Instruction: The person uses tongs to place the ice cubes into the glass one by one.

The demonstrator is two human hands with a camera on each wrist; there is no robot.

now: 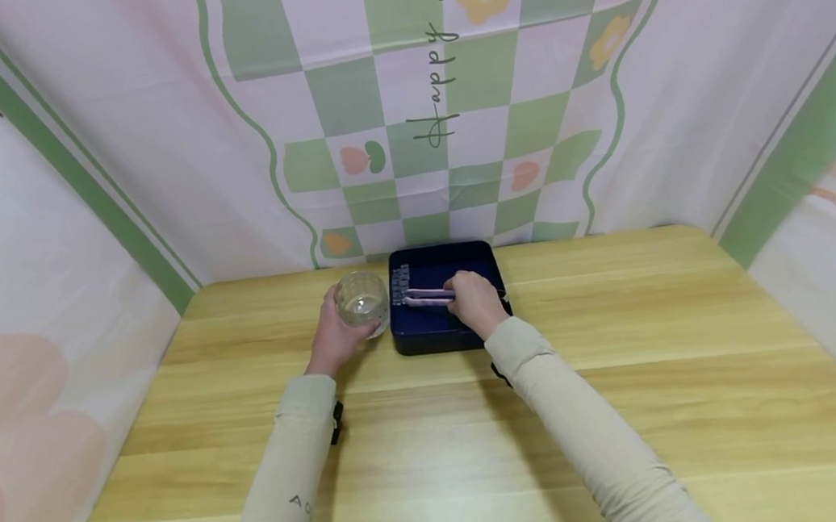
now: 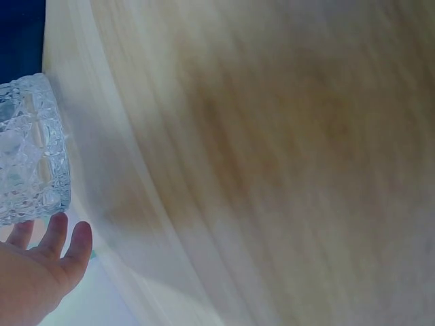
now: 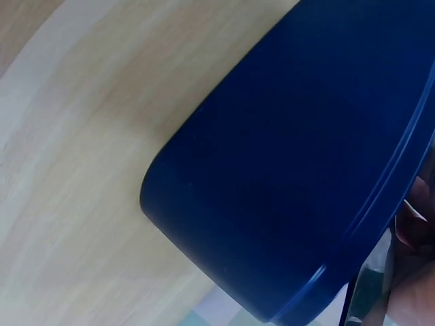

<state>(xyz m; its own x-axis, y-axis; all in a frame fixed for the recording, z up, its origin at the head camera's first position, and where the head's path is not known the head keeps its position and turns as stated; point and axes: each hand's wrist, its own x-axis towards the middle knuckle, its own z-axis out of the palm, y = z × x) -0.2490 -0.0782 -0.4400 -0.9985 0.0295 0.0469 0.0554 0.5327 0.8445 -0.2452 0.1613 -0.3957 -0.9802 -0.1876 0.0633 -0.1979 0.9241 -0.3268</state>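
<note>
My left hand [image 1: 336, 335] grips a clear glass cup [image 1: 361, 296] beside the left wall of a dark blue tray [image 1: 431, 342]. In the left wrist view, the fingertips of the left hand [image 2: 41, 272] touch the side of the patterned glass cup [image 2: 30, 153]. Over the tray, my right hand [image 1: 476, 299] holds pale pinkish tongs [image 1: 428, 297], whose tips point left. Small clear pieces [image 1: 400, 285] lie in rows along the tray's left inner side, right by those tips. Whether the tips pinch a piece is too small to tell. The tray's outer wall [image 3: 272, 170] fills much of the right wrist view.
Everything stands on a light wooden table [image 1: 416, 447], near its back edge. A patterned cloth [image 1: 417, 148] with green checks hangs right behind the tray, and more cloth hangs at both sides.
</note>
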